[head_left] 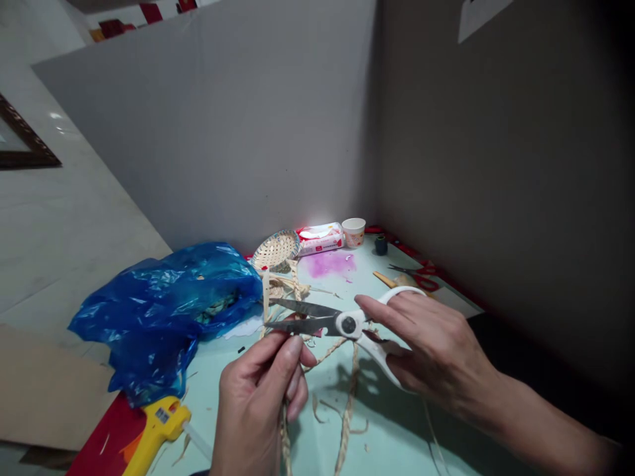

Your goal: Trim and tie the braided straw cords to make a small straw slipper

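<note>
Over the pale green bench (377, 449), white-handled steel scissors (348, 324) are grasped by the right hand (436, 337), a beige straw braid (285, 439) is pinched by the left hand (270, 383), its visible length apparently finished, and at the parted tips a pale flat strip (266, 291) is left uncut.

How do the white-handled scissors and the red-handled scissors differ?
The white-handled scissors are held in the right hand; the red-handled scissors lie on the table.
The white-handled scissors look larger in the picture, being nearer the camera; the red-handled scissors look smaller, farther back.
The handles are white on the first pair and red on the second.
Both have dark-looking blades.
</note>
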### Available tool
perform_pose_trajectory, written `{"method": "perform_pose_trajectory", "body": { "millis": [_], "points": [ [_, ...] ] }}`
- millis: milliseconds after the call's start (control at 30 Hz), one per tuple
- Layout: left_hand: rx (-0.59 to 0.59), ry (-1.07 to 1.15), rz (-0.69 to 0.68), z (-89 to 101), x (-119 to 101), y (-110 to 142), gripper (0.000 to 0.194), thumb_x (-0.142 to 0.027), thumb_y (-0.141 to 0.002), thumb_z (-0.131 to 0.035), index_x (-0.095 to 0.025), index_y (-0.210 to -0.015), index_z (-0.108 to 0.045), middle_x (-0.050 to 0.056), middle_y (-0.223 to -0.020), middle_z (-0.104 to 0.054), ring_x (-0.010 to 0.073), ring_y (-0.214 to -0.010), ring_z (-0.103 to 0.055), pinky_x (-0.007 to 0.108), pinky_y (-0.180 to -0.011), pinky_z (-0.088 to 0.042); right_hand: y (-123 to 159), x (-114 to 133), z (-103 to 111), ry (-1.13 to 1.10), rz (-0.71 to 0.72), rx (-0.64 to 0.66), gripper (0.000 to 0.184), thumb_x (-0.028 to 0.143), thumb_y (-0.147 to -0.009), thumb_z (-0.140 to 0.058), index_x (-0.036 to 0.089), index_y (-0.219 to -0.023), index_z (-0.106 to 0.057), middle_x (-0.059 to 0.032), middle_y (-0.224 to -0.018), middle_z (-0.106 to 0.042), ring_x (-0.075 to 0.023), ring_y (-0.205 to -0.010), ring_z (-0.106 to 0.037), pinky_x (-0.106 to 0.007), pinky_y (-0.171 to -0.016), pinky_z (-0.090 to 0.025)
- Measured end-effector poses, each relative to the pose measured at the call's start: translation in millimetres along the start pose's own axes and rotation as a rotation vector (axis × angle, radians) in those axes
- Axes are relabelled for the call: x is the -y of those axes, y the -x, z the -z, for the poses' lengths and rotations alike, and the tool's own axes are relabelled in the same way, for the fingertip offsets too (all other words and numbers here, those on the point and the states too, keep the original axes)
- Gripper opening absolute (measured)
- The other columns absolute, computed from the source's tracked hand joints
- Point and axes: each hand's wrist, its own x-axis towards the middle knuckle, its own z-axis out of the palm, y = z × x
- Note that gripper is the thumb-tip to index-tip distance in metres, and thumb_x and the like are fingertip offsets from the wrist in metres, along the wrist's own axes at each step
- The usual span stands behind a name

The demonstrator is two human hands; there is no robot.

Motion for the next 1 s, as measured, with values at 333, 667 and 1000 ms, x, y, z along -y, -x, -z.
{"method": "perform_pose_trajectory", "body": {
  "millis": [333, 667, 1000],
  "points": [
    [-0.02, 0.036, -0.036, 3.5, -4.7, -1.5, 0.015, -0.024, -0.074, -0.078, -0.013, -0.064, -0.076, 0.005, -0.071, -0.067, 0.0051, -0.048, -0.044, 0.021, -0.047, -0.033, 0.2, -2.2, 0.8, -0.047, 0.013, 0.016, 0.058, 0.0, -0.074, -0.052, 0.016, -0.13, -0.048, -0.0027, -0.075, -0.056, -0.0207, -0.07, -0.051, -0.033, -0.065, -0.041],
    [0.016, 0.052, -0.037, 6.4, -7.5, -1.7, 0.013, -0.019, -0.076, -0.077, -0.013, -0.065, -0.076, 0.003, -0.071, -0.065, 0.0028, -0.049, -0.043, 0.017, -0.049, -0.035, 0.7, -4.2, 0.0, 0.023, 0.078, -0.106, 0.04, 0.012, -0.089, -0.056, 0.013, -0.129, -0.053, -0.0043, -0.068, -0.06, -0.0189, -0.064, -0.055, -0.032, -0.062, -0.045],
    [-0.025, 0.135, -0.033, 4.7, -9.1, -4.8, 0.008, -0.018, -0.072, -0.08, -0.013, -0.067, -0.077, 0.003, -0.071, -0.068, 0.002, -0.049, -0.043, 0.014, -0.05, -0.039, 0.2, -2.7, 0.7, 0.03, 0.091, -0.127, 0.038, 0.013, -0.091, -0.056, 0.011, -0.129, -0.053, -0.0059, -0.067, -0.061, -0.0199, -0.062, -0.057, -0.033, -0.062, -0.047]
  ]
}}
